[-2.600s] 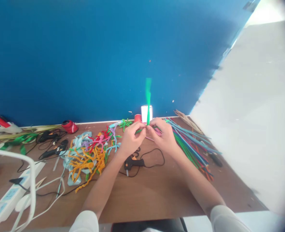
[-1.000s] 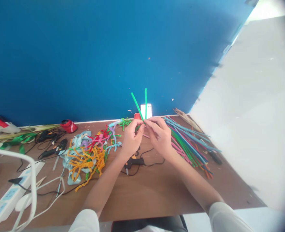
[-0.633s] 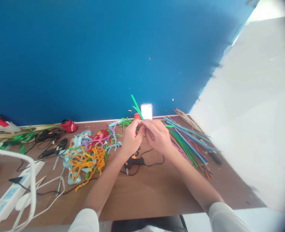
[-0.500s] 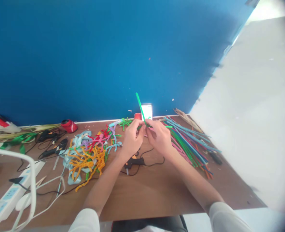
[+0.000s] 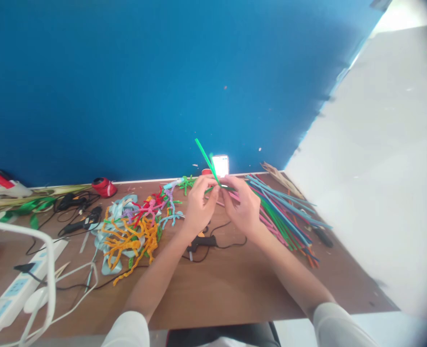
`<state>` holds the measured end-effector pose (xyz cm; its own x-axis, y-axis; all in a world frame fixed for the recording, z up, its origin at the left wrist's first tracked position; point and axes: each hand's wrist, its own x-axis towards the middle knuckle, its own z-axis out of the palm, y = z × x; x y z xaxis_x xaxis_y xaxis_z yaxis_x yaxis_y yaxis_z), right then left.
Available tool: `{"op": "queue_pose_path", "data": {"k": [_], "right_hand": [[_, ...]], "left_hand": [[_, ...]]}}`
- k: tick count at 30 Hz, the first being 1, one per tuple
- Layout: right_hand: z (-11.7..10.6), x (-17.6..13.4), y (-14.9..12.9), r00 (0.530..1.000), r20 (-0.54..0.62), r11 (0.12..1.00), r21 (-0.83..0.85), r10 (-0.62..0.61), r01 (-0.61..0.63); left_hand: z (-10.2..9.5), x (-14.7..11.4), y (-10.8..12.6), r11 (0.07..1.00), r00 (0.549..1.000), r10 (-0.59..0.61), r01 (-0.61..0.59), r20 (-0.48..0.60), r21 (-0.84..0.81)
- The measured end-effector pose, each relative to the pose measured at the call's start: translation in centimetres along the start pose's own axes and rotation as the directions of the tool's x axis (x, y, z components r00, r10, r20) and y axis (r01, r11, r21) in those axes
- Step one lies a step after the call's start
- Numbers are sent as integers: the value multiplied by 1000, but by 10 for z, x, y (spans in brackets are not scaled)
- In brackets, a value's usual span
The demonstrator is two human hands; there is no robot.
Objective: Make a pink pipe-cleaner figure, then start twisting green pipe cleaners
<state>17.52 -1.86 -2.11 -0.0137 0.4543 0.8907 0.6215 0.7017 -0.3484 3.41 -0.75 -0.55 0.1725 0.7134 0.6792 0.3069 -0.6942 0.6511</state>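
Observation:
Both hands meet above the middle of the table, pinching a green pipe cleaner [image 5: 205, 157] between their fingertips. A long green end rises up and to the left from the pinch, with a shorter blurred end beside it. My left hand [image 5: 201, 202] is closed on it from the left. From the right, my right hand [image 5: 242, 202] closes on it with thumb and fingers. The exact spot where the strands cross is partly hidden by the fingers. Behind the hands a lit phone [image 5: 220, 165] stands against the wall, next to a red round object [image 5: 206, 171].
Loose pipe cleaners [image 5: 285, 212] in several colours lie on the right. Twisted pipe-cleaner pieces [image 5: 137, 241] and pale blue ribbon [image 5: 111, 262] are heaped on the left. A glue gun [image 5: 201, 242] with its cord lies below the hands. A power strip [image 5: 28, 284] is at far left.
The long green end has tipped further left. A shorter green end that pointed right behind my right hand now shows upright beside the long one. Both hands stay nearly in place.

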Motion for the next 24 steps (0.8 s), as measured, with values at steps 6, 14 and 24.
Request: {"op": "queue_pose_path", "data": {"k": [6,14,24], "right_hand": [[1,-1,6,998,29,998,-39,-52,53],[2,2,17,994,104,998,41,34,-39],[-4,6,24,985,159,998,21,-64,61]], "left_hand": [[1,-1,-7,990,992,-120,122,36,-70],[6,2,-23,844,920,-372,390,122,-369],[8,4,-29,720,874,-426,484,233,-497]]}}
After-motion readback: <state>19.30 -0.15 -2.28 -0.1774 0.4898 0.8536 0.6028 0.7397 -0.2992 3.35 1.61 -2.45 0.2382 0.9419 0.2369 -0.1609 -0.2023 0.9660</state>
